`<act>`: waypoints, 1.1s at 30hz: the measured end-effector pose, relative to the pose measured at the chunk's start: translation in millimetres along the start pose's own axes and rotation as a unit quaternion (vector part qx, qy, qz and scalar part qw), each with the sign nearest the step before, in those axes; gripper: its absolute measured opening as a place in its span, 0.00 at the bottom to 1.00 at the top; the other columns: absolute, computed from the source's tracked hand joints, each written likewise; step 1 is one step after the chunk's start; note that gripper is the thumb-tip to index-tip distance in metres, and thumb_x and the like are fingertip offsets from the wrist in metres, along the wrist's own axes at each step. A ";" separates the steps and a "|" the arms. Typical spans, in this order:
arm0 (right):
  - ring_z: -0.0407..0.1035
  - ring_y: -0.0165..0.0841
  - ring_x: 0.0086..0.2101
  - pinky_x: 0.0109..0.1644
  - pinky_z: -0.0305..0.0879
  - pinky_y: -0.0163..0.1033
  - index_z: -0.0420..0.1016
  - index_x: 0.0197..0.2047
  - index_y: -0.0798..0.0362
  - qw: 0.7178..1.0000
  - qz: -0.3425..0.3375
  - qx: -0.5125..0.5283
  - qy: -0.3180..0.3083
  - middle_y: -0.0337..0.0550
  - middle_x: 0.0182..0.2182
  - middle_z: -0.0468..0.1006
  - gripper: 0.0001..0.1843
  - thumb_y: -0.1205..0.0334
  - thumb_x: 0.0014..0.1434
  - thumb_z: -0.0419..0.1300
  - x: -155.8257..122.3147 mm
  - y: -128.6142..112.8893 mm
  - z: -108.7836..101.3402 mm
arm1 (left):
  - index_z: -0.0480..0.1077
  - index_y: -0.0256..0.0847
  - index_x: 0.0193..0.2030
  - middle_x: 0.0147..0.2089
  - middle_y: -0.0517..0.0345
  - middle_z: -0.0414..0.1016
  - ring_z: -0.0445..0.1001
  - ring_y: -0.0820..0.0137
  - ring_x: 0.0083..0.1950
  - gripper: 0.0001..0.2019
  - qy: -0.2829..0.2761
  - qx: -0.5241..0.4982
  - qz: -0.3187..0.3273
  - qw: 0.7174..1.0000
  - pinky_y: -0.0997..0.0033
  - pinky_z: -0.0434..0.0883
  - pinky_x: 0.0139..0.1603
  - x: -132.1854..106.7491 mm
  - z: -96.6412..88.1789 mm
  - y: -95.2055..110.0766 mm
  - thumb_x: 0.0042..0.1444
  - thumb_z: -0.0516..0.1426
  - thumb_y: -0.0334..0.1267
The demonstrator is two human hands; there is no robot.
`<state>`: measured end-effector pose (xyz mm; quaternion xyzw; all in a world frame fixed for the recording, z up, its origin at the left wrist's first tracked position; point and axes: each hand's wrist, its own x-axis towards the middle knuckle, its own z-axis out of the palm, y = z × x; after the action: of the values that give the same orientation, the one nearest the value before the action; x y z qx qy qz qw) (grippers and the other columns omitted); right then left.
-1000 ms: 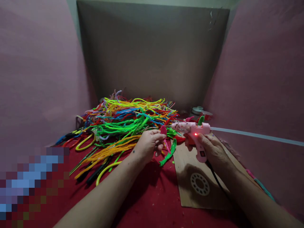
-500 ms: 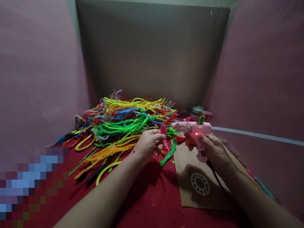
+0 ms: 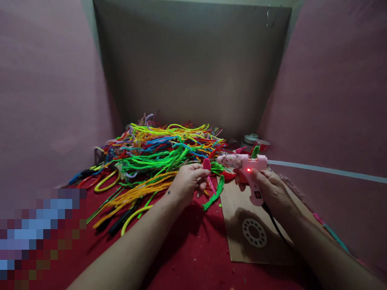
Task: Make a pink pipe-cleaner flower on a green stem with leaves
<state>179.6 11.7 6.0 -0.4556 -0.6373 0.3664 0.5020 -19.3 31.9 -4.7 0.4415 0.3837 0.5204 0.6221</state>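
My left hand (image 3: 192, 180) is closed, pinching a small pink fuzzy petal-shaped piece (image 3: 207, 165) between thumb and fingers. My right hand (image 3: 266, 185) grips a pink hot glue gun (image 3: 242, 161) by its handle, fingers at the trigger. A red light glows on its side, and a long whitish glue stick (image 3: 326, 170) sticks out of its back. The nozzle points left, close to the pink piece; whether they touch I cannot tell. Just below hangs or lies a green fuzzy leaf-shaped piece (image 3: 215, 195), beside a thin pink strand.
A big heap of colourful pipe cleaners (image 3: 163, 157) covers the back of the red cloth (image 3: 187, 253). A brown board (image 3: 238, 241) with a white ring of holes (image 3: 254, 233) lies at the right, under the gun's black cord. Behind the gun stands a lidded jar (image 3: 250, 139).
Both hands, the glue gun and the pink piece hold nearly the same pose. The whole view has shifted very slightly.
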 end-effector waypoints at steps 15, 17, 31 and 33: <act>0.58 0.27 0.19 0.17 0.55 0.30 0.69 0.20 0.55 0.999 0.029 -0.017 0.009 0.43 0.20 0.70 0.24 0.41 0.50 0.55 -0.2 0.8 -0.2 | 0.65 0.37 0.25 0.13 0.66 0.61 0.55 0.80 0.11 0.05 0.003 0.018 0.011 1.000 0.81 0.53 0.09 -0.7 1.0 -0.4 0.44 0.59 0.34; 0.58 0.27 0.19 0.18 0.56 0.30 0.70 0.21 0.55 0.999 0.030 -0.020 0.006 0.43 0.20 0.70 0.23 0.42 0.50 0.56 -0.9 -2.2 0.0 | 0.65 0.37 0.24 0.12 0.65 0.61 0.55 0.79 0.11 0.06 -0.001 0.029 0.029 0.999 0.80 0.54 0.08 0.2 0.4 -1.7 0.45 0.58 0.35; 0.59 0.27 0.19 0.17 0.58 0.30 0.70 0.23 0.55 0.998 0.026 -0.050 -0.002 0.42 0.20 0.69 0.23 0.42 0.52 0.54 -4.0 -8.9 -0.1 | 0.65 0.37 0.23 0.13 0.65 0.63 0.55 0.80 0.10 0.09 0.020 0.070 0.028 0.997 0.81 0.54 0.08 -1.5 1.6 -0.6 0.46 0.58 0.39; 0.60 0.28 0.20 0.18 0.59 0.30 0.69 0.24 0.55 0.998 0.021 -0.048 -0.017 0.41 0.20 0.68 0.23 0.43 0.53 0.53 -3.8 -6.9 -0.5 | 0.65 0.37 0.23 0.13 0.65 0.63 0.55 0.80 0.11 0.09 0.027 0.069 0.026 0.997 0.81 0.54 0.08 -1.9 1.7 -0.4 0.45 0.58 0.39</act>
<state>178.9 5.8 11.3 -0.4858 -0.6532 0.3535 0.4608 -17.9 29.7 -4.5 0.4788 0.4235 0.5204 0.5662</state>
